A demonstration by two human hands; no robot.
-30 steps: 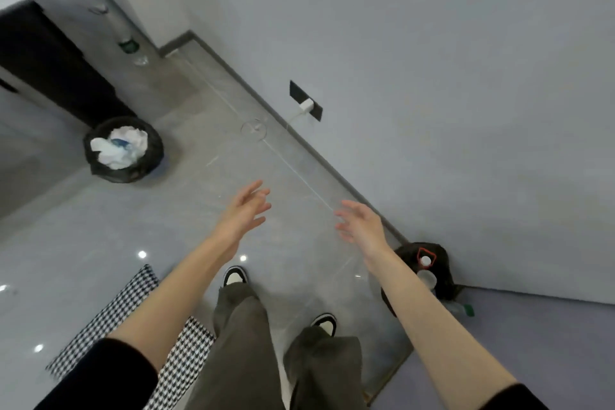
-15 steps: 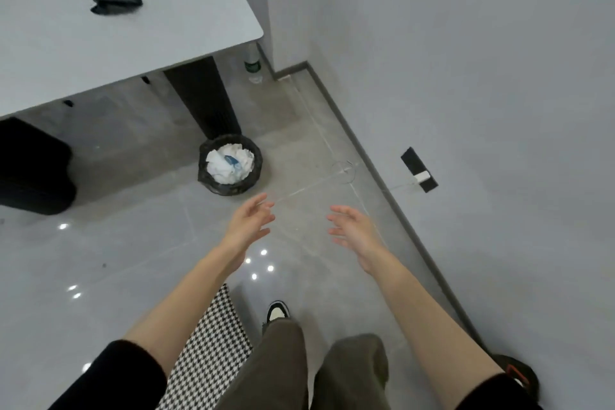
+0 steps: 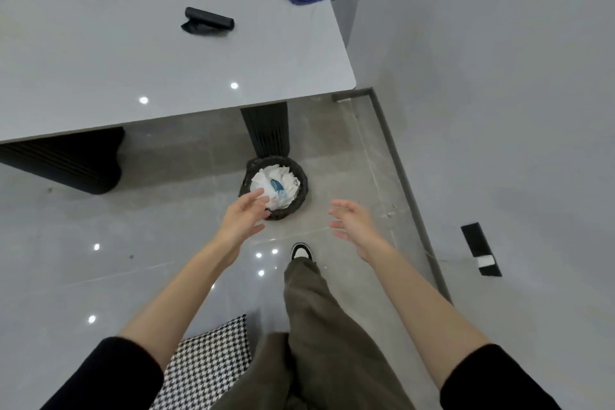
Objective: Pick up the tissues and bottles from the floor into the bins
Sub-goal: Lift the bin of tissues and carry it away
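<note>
- The left hand [image 3: 244,220] is spread and holds nothing; its fingertips overlap the near rim of the black bin [image 3: 301,188] in the picture, though it looks to hang in the air above it.
- The right hand [image 3: 354,221] is likewise spread and empty, out over bare floor [image 3: 100,216] to the right of the bin.
- The crumpled white tissues [image 3: 278,181] fill the bin to its rim, with something blue lying among them; no loose tissue or bottle shows on the floor in this view.
- The bin stands just in front of the dark leg [image 3: 266,130] of the grey surface [image 3: 133,60].
- Risk: the heap sits so high that pressing more in could push tissues over the rim and back onto the floor.
- Risk: a reach from standing height toward a light bin may knock it over.
- Risk: with nothing left in sight here, litter elsewhere in the room could be missed.
</note>
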